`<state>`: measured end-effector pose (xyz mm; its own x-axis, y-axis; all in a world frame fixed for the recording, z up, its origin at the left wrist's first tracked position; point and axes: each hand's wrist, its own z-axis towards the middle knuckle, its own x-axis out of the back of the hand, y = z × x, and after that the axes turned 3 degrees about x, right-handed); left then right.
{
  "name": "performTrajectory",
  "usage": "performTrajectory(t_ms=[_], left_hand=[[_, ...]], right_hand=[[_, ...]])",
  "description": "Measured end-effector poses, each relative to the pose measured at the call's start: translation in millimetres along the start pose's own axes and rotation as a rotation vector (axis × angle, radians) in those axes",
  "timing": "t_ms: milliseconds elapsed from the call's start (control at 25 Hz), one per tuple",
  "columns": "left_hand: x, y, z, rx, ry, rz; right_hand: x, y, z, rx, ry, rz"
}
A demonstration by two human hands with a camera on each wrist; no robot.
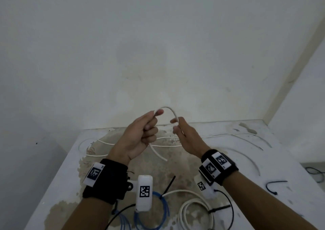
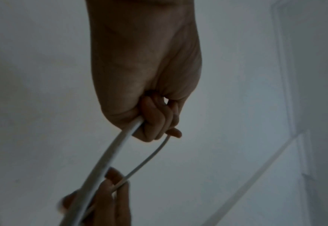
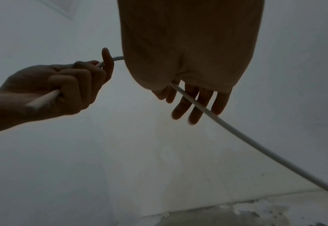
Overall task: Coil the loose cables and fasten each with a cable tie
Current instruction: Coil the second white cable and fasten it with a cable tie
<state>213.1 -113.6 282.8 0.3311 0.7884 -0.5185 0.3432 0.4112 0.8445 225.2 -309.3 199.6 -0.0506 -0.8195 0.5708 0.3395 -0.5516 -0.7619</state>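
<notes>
A loose white cable [image 1: 169, 108] arcs in the air between my two hands above the stained white table [image 1: 70, 168]. My left hand [image 1: 146, 131] grips it in a fist, and the short free end [image 1: 158, 153] hangs out below the fist. My right hand [image 1: 175, 124] pinches the cable between thumb and forefinger, its other fingers fairly straight. In the right wrist view the cable [image 3: 236, 131] runs from that hand [image 3: 178, 97] down to the table, with the left fist [image 3: 72, 85] at the left. The left wrist view shows the fist [image 2: 149, 122] round the cable [image 2: 151, 156].
The rest of the white cable [image 1: 226, 134] trails in wide loops over the far tabletop. A blue coil [image 1: 158, 212] and a white coil [image 1: 193, 210], each bound by a black tie, lie near me. A loose black tie [image 1: 274, 185] lies at the right. Walls close the back and right.
</notes>
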Motion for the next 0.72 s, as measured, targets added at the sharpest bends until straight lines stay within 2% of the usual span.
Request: performTrajectory(t_ms=[120, 240, 360, 440, 520, 600, 720], left_hand=[[-1.8, 22.4, 10.5, -0.193, 0.042, -0.219], [10.4, 46.8, 21.3, -0.364, 0.18, -0.296], [11.8, 48.7, 30.5, -0.396, 0.341, -0.194], [-3.4, 30.4, 34.7, -0.354, 0.34, -0.055], [-27.5, 3.1, 36.1, -0.286, 0.242, 0.159], [-50.9, -19.1, 29.9, -0.197, 0.073, 0.43], [-70.4, -28.7, 15.1, -0.045, -0.176, 0.671]], right_hand=[[15.3, 17.6, -27.4, -0.049, -0.122, 0.102], [40.5, 31.4, -62.2, -0.136, -0.27, -0.002], [70.1, 17.3, -86.4, -0.109, -0.502, -0.287], [81.1, -10.5, -91.9, 0.019, -0.621, -0.447], [91.5, -44.4, -89.0, 0.187, -0.578, -0.488], [108.4, -69.4, -79.2, 0.333, -0.388, -0.467], [140.5, -75.2, -60.5, 0.377, -0.101, -0.392]])
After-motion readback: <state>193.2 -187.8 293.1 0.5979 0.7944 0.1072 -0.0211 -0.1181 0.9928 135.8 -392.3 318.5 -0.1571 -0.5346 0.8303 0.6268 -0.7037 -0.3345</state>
